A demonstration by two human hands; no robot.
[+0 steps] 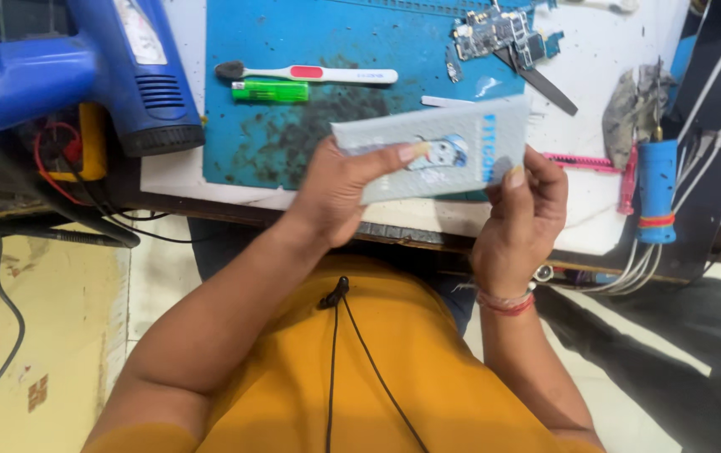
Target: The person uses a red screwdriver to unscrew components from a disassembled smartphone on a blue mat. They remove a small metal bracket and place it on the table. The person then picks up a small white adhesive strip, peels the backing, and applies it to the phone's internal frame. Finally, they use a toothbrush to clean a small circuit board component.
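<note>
Flat grey rectangular packet (pixel 432 155) held above near edge of blue work mat (pixel 327 75), long axis left-right (slightly tilted), left hand (pixel 339 189) fingers closed on its left end, right hand (pixel 524 210) pinching its right end, toothbrush (pixel 310 73) and green lighter (pixel 270 91) lying farther off.

Both forearms are reaching forward from the body and meeting in front of the chest. The left hand (pixel 335 189) is turning palm down, its thumb stretching out flat to the right while the other fingers are curling underneath, pinching. The right hand (pixel 522 220) is standing more upright, back of the hand facing the camera, fingers bending inward and the thumb tip pressing near the top. The right wrist is wearing a red thread band (pixel 505 302). Both elbows are bending outward.
</note>
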